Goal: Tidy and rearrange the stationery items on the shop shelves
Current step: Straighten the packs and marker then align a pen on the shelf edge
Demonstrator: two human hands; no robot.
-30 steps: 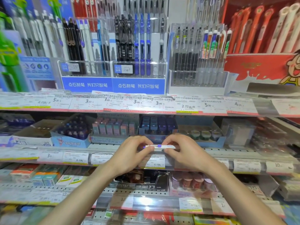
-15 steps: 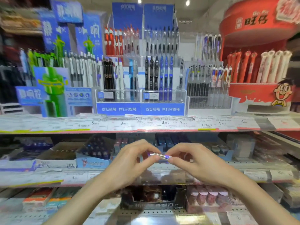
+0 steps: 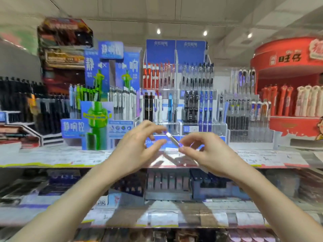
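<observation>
From the head view, a pen (image 3: 173, 140) is pinched at its lower, purple end by the right hand (image 3: 208, 154). The left hand (image 3: 138, 145) is held just beside its upper end, fingers loosely curled, contact unclear. Behind, pen racks (image 3: 176, 102) are stood on a shelf (image 3: 52, 158) edged with price labels (image 3: 262, 158), under a white ceiling (image 3: 174, 14).

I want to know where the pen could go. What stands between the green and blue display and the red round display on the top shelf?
In the head view, clear tiered pen racks stand between the green and blue display and the red display.
</observation>
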